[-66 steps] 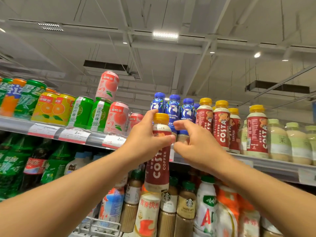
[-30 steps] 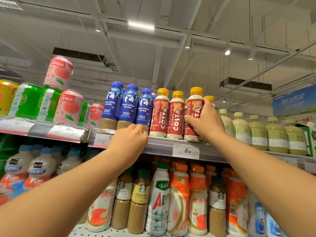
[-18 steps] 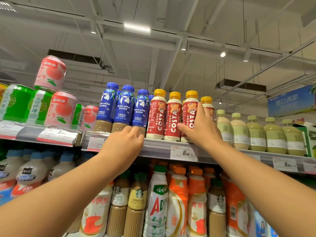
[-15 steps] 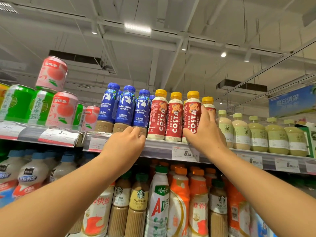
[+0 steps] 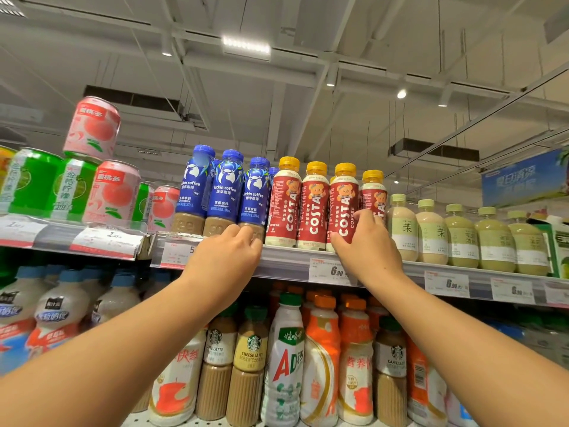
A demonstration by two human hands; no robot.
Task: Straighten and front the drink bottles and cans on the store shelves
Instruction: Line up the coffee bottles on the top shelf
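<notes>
A store aisle under a bare ceiling of ducts and strip lights fills the upper half of the frame; the top shelf (image 5: 286, 260) runs across the middle, with price tags along its front rail.

The thing in hand is the third red Costa bottle (image 5: 344, 201), just right of centre. It stands upright at the shelf's front edge, long axis vertical, yellow cap up, label facing out. The right hand (image 5: 365, 241) grips its lower part, thumb on the near left side and fingers curled round the right side, between it and the fourth Costa bottle (image 5: 373, 195) just beside it. That fourth bottle seems to sit a little further back, so the next step is probably to bring it forward; it lies directly behind the right hand's fingers, the nearer hand by far.

To the left stand two more Costa bottles (image 5: 300, 208), fronted and touching. Left of these, the left hand (image 5: 229, 257) rests curled at the shelf lip, fingertips touching the base of the rightmost blue Luckin bottle (image 5: 255, 195); whether it actually grips it cannot be told.

Further out are pale green tea bottles (image 5: 462, 235) at right, cans (image 5: 74, 186) at left with one peach can stacked on top, and mixed milk and latte bottles (image 5: 289, 359) on the lower shelf.
</notes>
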